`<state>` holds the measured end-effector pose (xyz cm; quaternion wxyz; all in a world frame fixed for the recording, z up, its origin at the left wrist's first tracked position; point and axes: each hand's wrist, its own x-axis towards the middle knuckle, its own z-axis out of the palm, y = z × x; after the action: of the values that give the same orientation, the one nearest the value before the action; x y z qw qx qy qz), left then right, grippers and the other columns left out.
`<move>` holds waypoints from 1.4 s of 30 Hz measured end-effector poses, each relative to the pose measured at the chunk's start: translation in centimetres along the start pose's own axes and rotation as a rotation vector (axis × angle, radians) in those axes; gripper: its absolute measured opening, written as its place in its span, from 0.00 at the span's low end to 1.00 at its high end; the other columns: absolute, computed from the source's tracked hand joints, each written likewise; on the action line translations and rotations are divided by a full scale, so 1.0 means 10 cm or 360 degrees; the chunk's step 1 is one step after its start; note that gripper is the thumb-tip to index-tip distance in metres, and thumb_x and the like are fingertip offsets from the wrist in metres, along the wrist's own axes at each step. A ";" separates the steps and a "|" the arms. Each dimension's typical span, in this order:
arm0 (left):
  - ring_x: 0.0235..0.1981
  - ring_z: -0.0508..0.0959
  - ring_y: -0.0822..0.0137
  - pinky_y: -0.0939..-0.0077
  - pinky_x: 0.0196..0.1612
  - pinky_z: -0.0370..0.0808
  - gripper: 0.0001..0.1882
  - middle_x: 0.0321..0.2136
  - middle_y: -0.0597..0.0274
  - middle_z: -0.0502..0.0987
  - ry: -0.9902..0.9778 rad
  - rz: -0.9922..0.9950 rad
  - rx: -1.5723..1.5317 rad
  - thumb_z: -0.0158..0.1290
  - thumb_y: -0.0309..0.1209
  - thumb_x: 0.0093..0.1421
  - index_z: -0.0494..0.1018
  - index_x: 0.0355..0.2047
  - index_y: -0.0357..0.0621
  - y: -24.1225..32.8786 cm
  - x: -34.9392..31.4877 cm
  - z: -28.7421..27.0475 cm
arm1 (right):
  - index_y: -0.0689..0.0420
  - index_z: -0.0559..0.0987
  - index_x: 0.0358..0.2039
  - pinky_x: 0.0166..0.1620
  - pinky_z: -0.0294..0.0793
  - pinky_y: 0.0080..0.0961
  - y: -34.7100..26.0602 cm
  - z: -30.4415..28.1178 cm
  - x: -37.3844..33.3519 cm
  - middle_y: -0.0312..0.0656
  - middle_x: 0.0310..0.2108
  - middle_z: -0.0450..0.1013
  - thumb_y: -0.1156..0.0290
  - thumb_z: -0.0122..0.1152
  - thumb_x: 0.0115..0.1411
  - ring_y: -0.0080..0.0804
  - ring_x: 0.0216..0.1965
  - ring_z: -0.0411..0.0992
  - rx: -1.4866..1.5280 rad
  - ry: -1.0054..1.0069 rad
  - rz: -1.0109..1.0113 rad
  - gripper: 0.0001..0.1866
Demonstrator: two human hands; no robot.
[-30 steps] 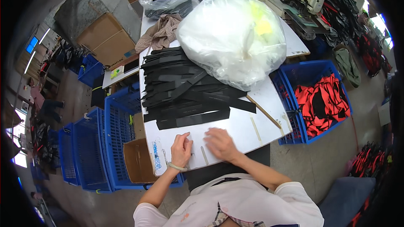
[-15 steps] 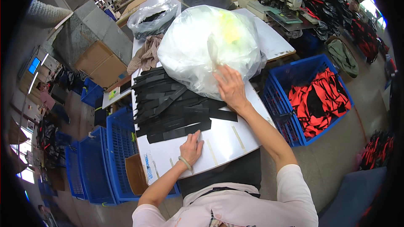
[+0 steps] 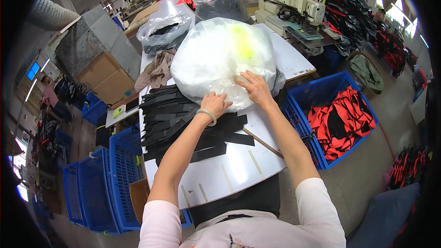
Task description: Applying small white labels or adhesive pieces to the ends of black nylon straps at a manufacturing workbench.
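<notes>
A big, bulging clear plastic bag (image 3: 216, 50) with white and some yellow contents sits on the white table. My right hand (image 3: 256, 89) rests on its near right side, fingers spread against gathered plastic. My left hand (image 3: 214, 104), wearing a pale bangle (image 3: 207, 115), touches the bag's near edge with its fingers apart. Beneath my left wrist and forearm lie many flat black strips (image 3: 161, 115), layered in rows and partly covered by the bag and my arm. A thin brown stick (image 3: 262, 142) lies between my forearms.
At right stands a blue crate (image 3: 337, 156) of red and black fabric pieces (image 3: 342, 119). Several blue crates (image 3: 94, 193) line the left side. Behind are a sewing machine (image 3: 291, 2), a smaller bag of dark pieces (image 3: 163, 32) and a checked cloth (image 3: 158, 69).
My left hand has moved from the table's near part up and forward to the bag. My right hand has shifted slightly right, still at the bag. The brown stick has come into view.
</notes>
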<state>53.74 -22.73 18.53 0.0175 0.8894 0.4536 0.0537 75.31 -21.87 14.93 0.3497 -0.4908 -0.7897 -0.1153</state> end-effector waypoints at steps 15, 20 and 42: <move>0.36 0.80 0.45 0.52 0.38 0.76 0.16 0.39 0.50 0.78 0.0048 -0.0037 0.0031 0.43 0.26 0.57 0.69 0.47 0.44 0.07 0.12 -0.07 | 0.57 0.78 0.39 0.46 0.71 0.32 -0.47 -0.23 -0.12 0.40 0.35 0.74 0.79 0.58 0.47 0.39 0.42 0.71 0.0209 -0.0072 -0.0347 0.15; 0.36 0.81 0.49 0.57 0.36 0.77 0.13 0.33 0.50 0.80 -0.0062 -0.0134 0.0353 0.45 0.29 0.58 0.74 0.43 0.45 -0.05 0.15 -0.27 | 0.55 0.78 0.40 0.42 0.72 0.32 -0.52 -0.08 -0.07 0.39 0.35 0.75 0.74 0.59 0.52 0.37 0.43 0.71 -0.0090 -0.0105 -0.0234 0.13; 0.39 0.78 0.46 0.55 0.42 0.75 0.23 0.49 0.57 0.74 0.0271 -0.0152 -0.0361 0.56 0.30 0.55 0.69 0.53 0.48 0.14 -0.60 0.09 | 0.55 0.79 0.34 0.45 0.61 0.39 -0.57 -0.19 -0.09 0.37 0.34 0.77 0.66 0.65 0.46 0.36 0.43 0.69 -0.0389 -0.0130 0.0040 0.13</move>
<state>51.47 -28.34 17.28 0.0818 0.8514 0.4862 0.1791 71.51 -26.36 16.63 0.2563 -0.5439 -0.7771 -0.1861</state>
